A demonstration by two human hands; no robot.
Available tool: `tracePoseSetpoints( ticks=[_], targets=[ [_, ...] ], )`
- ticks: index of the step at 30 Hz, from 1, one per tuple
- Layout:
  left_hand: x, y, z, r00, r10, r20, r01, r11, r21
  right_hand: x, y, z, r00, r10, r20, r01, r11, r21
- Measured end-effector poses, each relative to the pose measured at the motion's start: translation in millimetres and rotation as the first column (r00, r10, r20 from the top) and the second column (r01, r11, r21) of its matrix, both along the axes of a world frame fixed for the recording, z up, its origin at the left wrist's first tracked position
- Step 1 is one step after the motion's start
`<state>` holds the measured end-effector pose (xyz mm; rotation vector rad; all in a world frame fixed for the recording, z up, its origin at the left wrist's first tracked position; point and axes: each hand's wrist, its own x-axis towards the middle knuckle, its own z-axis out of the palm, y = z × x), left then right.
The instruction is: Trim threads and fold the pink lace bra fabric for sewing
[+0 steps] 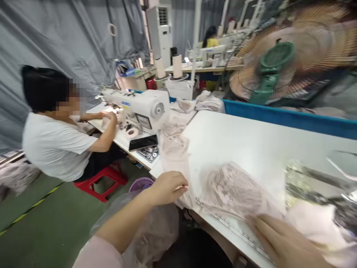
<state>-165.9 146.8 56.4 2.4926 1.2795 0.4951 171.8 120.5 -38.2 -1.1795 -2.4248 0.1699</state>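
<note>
Landmark: the white flat work table point(251, 141), its near edge running toward the camera; on it, close to that edge, lies a pale pink heap of lace fabric pieces in thin clear plastic point(232, 188); a second clear bag of similar pink lace point(173, 143) stands at the table's left corner; left hand point(167, 186) sits at that corner, just off the edge, fingers curled shut and pinching the thin plastic film hanging from the bag; right hand point(281, 242) lies over the near edge to the right of the heap, blurred; fingers look extended and fairly flat, touching the heap's near margin, but whether they grip anything I cannot tell; a printed ruler strip point(223, 223) runs along the near edge between the hands; judgement on handling: lace is light, limp, no stiffness, will sag and slide inside the slick film; film stretches or tears if pulled from one point; better taken by a gathered fold of plastic at the bag mouth, or scooped from under with a flat palm; beyond the table's left end, a seated person in a white T-shirt point(55, 145) works at a white sewing machine point(139, 108); behind the far edge, a blue divider point(279, 117) and a green-hubbed electric fan point(273, 63).
</note>
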Motion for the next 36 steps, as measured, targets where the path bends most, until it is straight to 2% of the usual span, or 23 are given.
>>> tracePoseSetpoints(
  ticks=[4,7,9,12,14,19,25,32,36],
  targets=[
    [19,-5,-15.3,0.997,-0.078,-0.008,0.078,0.997,0.011,-3,11,8.1,0.993,-0.120,-0.019,0.121,0.991,0.059],
    [44,-12,-28.7,0.974,-0.218,-0.065,0.220,0.975,0.029,-7,13,12.4,0.990,-0.136,-0.040,0.139,0.988,0.071],
    [59,-13,-35.1,0.964,-0.247,-0.097,0.253,0.966,0.053,-8,11,12.9,0.989,-0.135,-0.065,0.140,0.987,0.075],
    [69,-7,-40.1,0.989,-0.079,-0.124,0.089,0.994,0.071,-6,7,12.6,0.987,-0.122,-0.103,0.129,0.989,0.070],
    [68,0,-41.5,0.988,0.017,-0.152,-0.011,0.999,0.036,-5,6,12.7,0.986,-0.111,-0.123,0.119,0.991,0.061],
    [59,8,-45.1,0.993,-0.028,-0.111,0.019,0.996,-0.083,-2,7,13.2,0.986,-0.071,-0.153,0.079,0.996,0.048],
    [61,7,-48.0,0.998,0.037,-0.052,-0.042,0.995,-0.089,3,7,11.0,0.984,-0.062,-0.167,0.068,0.997,0.028],
    [67,13,-47.9,0.999,0.011,-0.051,-0.018,0.991,-0.135,6,9,8.1,0.977,-0.042,-0.211,0.045,0.999,0.007],
    [73,15,-48.9,0.999,0.024,-0.041,-0.028,0.994,-0.103,7,8,7.2,0.977,-0.035,-0.213,0.028,0.999,-0.032]
  ],
)
